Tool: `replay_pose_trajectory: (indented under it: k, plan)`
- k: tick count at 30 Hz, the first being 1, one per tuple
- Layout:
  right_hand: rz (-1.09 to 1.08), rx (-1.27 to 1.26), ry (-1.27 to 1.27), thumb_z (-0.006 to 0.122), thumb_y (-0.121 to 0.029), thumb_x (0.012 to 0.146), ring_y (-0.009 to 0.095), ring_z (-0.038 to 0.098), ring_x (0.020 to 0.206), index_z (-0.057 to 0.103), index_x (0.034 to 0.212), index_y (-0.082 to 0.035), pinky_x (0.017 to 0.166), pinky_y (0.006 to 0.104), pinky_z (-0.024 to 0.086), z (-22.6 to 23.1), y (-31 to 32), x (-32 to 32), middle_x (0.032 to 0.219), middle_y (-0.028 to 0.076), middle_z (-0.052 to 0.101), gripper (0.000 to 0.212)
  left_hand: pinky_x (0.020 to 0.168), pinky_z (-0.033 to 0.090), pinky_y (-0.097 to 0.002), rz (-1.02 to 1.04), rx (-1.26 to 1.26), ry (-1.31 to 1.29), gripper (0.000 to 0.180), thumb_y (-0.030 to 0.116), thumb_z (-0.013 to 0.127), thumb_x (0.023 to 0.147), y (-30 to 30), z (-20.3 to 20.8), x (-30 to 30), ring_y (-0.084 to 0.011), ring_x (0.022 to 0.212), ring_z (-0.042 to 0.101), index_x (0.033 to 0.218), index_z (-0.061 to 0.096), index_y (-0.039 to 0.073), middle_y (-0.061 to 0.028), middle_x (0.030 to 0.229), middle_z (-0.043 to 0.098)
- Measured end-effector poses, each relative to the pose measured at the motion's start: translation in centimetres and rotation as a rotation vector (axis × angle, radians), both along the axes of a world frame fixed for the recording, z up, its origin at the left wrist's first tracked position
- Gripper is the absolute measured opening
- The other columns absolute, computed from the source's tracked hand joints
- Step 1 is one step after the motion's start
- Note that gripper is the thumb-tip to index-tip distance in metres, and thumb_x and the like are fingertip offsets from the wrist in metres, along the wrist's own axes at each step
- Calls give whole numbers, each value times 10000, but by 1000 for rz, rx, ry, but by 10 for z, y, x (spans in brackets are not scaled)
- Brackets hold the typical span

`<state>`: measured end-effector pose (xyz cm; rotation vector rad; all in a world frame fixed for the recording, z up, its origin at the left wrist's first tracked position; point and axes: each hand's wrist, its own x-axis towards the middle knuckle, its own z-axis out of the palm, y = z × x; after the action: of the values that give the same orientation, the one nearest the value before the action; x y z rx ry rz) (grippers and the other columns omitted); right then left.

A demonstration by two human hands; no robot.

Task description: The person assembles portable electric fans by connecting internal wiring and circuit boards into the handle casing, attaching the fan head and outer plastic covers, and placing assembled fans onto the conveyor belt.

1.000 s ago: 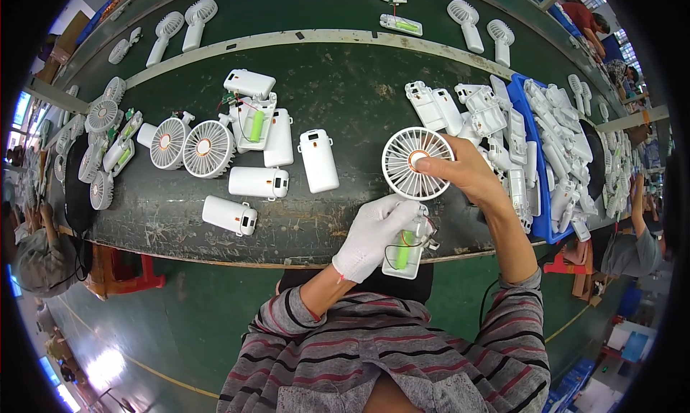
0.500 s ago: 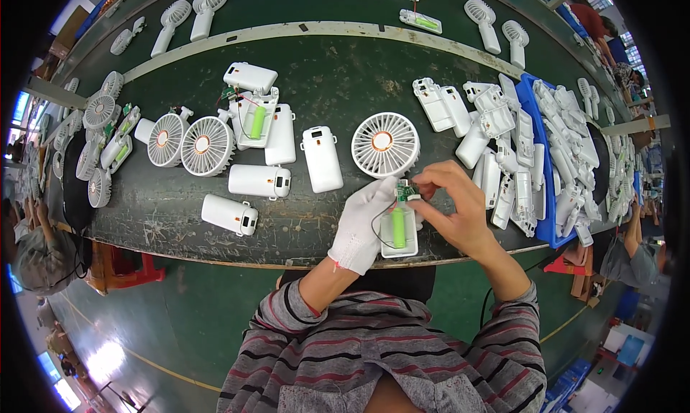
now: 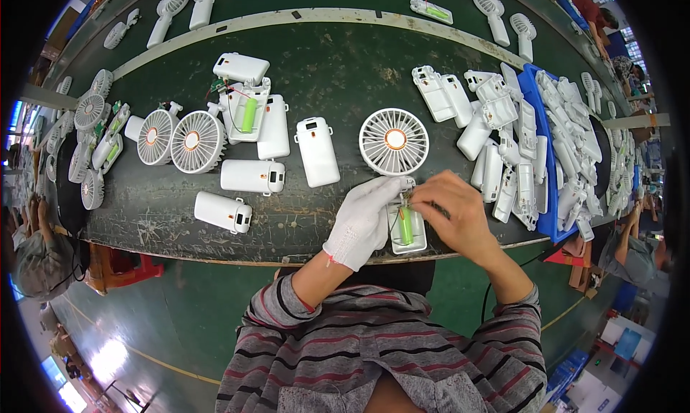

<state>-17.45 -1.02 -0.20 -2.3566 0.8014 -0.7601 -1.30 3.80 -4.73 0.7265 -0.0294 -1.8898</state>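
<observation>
My left hand (image 3: 361, 222), in a white knit glove, is closed around the left side of a white fan handle shell (image 3: 413, 249) near the table's front edge. A green cylindrical battery (image 3: 406, 225) lies lengthwise in this open shell, with a thin dark wire beside it. The bare fingers of my right hand (image 3: 454, 213) are pinched together at the shell's upper end, on the small circuit board, which they mostly hide. Just beyond both hands, a round white fan head (image 3: 394, 141) with an orange-ringed centre faces up.
White handle casings (image 3: 317, 153) lie to the left, beside two fan heads (image 3: 197, 141) and an open handle with a battery (image 3: 249, 115). On the right are loose white shells (image 3: 496, 111) and a blue bin (image 3: 548, 197) full of them. A pale strip (image 3: 323, 15) crosses the table's far side.
My right fingers have closed in over the shell's upper end and now cover the circuit board that showed before. The shell has tilted slightly, and the view has shifted a little.
</observation>
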Motion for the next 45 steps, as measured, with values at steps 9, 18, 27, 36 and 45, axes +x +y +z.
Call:
replay_pose_trajectory:
  k: [9, 18, 27, 36, 45]
  plan:
    - [-258, 582, -131, 647, 58, 746, 79, 541, 716, 637, 812, 25, 605, 220, 424, -9, -6, -1, 756, 41, 595, 74, 770, 554, -440, -16, -42, 63, 327, 147, 417, 957, -3, -10, -1, -338, 884, 640, 1144, 453, -119, -235, 1031, 582]
    - [-106, 390, -35, 673, 19, 741, 137, 539, 647, 679, 837, 0, 583, 251, 438, -3, -15, -5, 778, 65, 658, 98, 767, 551, -469, -63, -5, 71, 356, 175, 398, 960, -5, -9, 0, -384, 878, 636, 1149, 423, -126, -284, 1013, 574]
    - [9, 174, 123, 648, 27, 714, 258, 579, 747, 644, 801, 8, 652, 338, 474, 12, -17, 1, 773, 96, 637, 90, 730, 521, -303, -16, 31, 64, 212, 75, 502, 905, -4, -12, -2, -199, 843, 630, 1018, 564, -93, -139, 964, 619]
    - [124, 57, 160, 648, 37, 692, 274, 586, 772, 639, 800, 8, 662, 350, 487, 16, -17, 4, 783, 106, 619, 112, 739, 474, -252, 20, -27, -21, 212, 80, 503, 912, 0, -8, 0, -139, 834, 589, 1031, 582, -77, -102, 957, 619]
    - [111, -8, 198, 644, 40, 687, 287, 578, 768, 623, 774, 13, 659, 351, 488, 15, -15, 4, 776, 114, 613, 93, 761, 507, -295, -144, -87, -113, 244, 53, 484, 917, -3, -2, 5, -186, 874, 614, 1102, 537, -97, -134, 1025, 600]
